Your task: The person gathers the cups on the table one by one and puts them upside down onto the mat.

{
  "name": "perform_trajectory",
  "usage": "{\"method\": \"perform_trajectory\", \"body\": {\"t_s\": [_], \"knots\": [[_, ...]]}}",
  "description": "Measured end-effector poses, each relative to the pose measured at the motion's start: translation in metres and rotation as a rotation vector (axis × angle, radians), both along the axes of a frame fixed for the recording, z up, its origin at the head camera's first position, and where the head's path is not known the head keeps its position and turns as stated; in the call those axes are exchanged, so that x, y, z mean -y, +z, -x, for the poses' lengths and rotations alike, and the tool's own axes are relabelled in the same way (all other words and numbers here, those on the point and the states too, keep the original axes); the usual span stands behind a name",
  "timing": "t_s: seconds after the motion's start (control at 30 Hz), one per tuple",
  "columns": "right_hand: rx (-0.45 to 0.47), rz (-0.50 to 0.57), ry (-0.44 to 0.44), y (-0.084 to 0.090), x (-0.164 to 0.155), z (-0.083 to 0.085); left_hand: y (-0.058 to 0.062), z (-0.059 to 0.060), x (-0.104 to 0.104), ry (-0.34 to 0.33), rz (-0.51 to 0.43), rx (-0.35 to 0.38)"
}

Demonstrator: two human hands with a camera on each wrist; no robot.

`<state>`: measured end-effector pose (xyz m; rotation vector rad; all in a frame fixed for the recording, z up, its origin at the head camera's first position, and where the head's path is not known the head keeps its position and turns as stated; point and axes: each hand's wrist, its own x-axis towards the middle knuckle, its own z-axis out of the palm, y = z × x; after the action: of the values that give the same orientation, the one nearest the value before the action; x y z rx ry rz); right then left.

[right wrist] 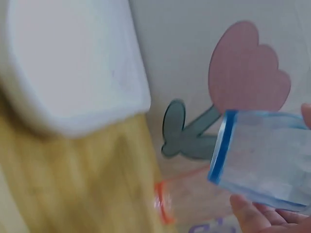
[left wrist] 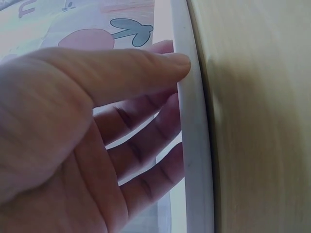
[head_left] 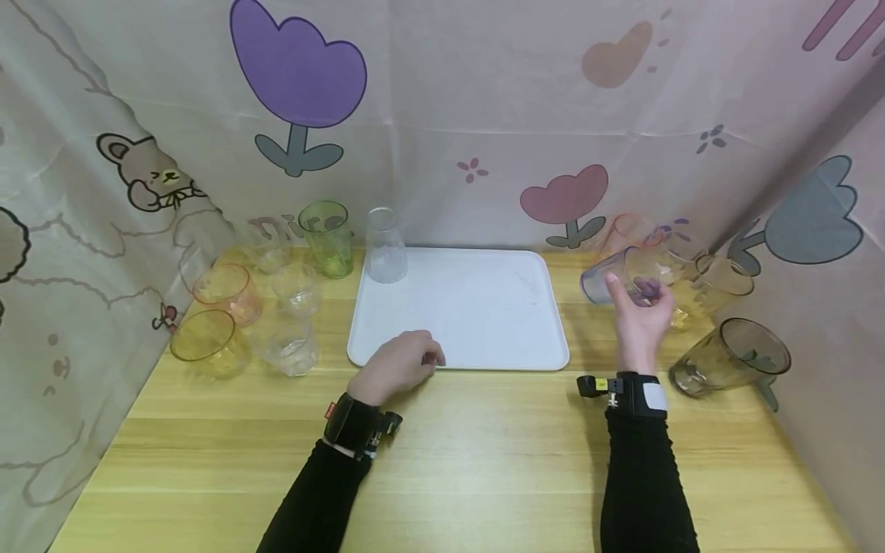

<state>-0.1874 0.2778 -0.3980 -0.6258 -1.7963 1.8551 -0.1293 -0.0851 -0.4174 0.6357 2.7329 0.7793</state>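
My right hand (head_left: 639, 322) grips a clear tumbler with a blue rim (head_left: 603, 279) above the right side of the table. The tumbler is tipped on its side, its mouth facing left. In the right wrist view, that blue band (right wrist: 223, 145) stands out, with fingertips under the glass. My left hand (head_left: 401, 365) rests at the front edge of a white rectangular tray (head_left: 477, 322). From the left wrist, its thumb (left wrist: 175, 63) overlaps the tray's rim, the other fingers loosely bent on the inner side. One clear glass (head_left: 386, 257) stands upright at the tray's back left corner.
Left of the tray stand a green glass (head_left: 328, 242), a pink one (head_left: 231, 296), a yellow one (head_left: 210, 346) and several clear glasses (head_left: 290, 349). At right are a grey-brown glass (head_left: 733, 357), amber glasses (head_left: 719, 284) and a pink-red glass (head_left: 625, 230). A patterned curtain (head_left: 442, 115) borders the table.
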Motion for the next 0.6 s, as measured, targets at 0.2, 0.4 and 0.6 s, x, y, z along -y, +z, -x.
{"method": "perform_trajectory", "body": {"t_s": [0.2,0.4,0.6], "knots": [[-0.142,0.185,0.095,0.009,0.026,-0.001,0.002,0.001,-0.001,0.013,-0.032,-0.010],[-0.221,0.215,0.227,0.014,0.053,-0.006,0.003,0.003,-0.003,0.062,-0.099,-0.101],[-0.213,0.156,0.371,0.017,0.078,-0.011,0.005,0.005,-0.003,0.099,-0.276,-0.249]]}}
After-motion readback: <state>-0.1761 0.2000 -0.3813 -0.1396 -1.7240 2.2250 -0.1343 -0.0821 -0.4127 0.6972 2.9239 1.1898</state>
